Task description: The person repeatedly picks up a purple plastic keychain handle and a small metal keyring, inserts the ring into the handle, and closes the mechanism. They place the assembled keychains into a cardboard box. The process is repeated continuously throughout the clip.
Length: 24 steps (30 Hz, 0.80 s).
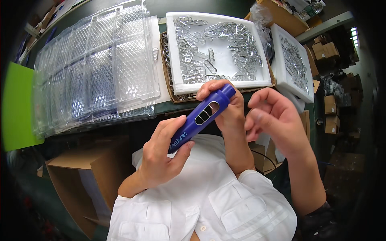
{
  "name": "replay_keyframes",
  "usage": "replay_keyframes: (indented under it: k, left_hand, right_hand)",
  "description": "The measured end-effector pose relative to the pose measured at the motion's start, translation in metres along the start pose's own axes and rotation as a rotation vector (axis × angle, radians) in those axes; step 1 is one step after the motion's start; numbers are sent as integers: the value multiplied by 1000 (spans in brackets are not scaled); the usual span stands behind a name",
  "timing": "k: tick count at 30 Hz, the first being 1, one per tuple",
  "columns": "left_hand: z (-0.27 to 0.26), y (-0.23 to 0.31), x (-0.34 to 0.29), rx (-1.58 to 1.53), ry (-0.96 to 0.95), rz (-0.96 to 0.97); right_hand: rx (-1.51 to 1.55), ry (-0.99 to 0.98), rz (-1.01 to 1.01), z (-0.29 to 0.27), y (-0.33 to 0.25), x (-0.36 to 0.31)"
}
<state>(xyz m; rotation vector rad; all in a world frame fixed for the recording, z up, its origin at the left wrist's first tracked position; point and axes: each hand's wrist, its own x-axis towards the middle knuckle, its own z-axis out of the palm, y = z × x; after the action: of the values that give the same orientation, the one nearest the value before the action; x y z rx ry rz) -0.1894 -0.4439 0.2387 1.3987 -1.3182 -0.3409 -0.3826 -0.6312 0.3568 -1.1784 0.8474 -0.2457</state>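
The fingers (177, 124) of the left hand (161, 154) are curled shut around the lower end of a blue plastic cylinder (201, 117). The thumb presses from below, and the pale lettering on the barrel shows between thumb and fingers. The right hand (225, 105) is closed over the cylinder's upper end, with its fingertips resting just behind the narrower blue cap. Held by both hands, the cylinder slants up to the right above the person's white shirt (201, 201), in front of the table edge. Its oval window slots face the camera.

A third hand (271, 116) comes in on a bare forearm from the lower right, apparently another person's. It is half open with bent fingers, just beside the right hand, and whether it touches anything cannot be told.

On the dark green table (181, 8) behind the cylinder, a flat brown cardboard box (171, 86) holds a white foam tray (173, 48) heaped with small clear oval clips (225, 44). A second white tray (281, 48) of the same clips leans at its right. To the left lies a stack of clear, diamond-patterned plastic blister trays (96, 68), and a bright green sheet (18, 104) lies at the far left. An open brown carton (76, 180) stands at the lower left. Small brown cartons (330, 104) bearing pale labels are stacked well apart at the right.
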Motion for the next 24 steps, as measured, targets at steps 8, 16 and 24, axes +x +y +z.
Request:
replay_keyframes:
  k: [8,16,24]
  left_hand:
    - [0,2,-3,12,13,-64]
    - [1,6,-2,-10,1,-84]
    - [-9,24,5,105,186,157]
  right_hand:
    - [-112,31,204,36,31,7]
    - [407,12,272,68,58,27]
    - [326,-228,-396,47,50,16]
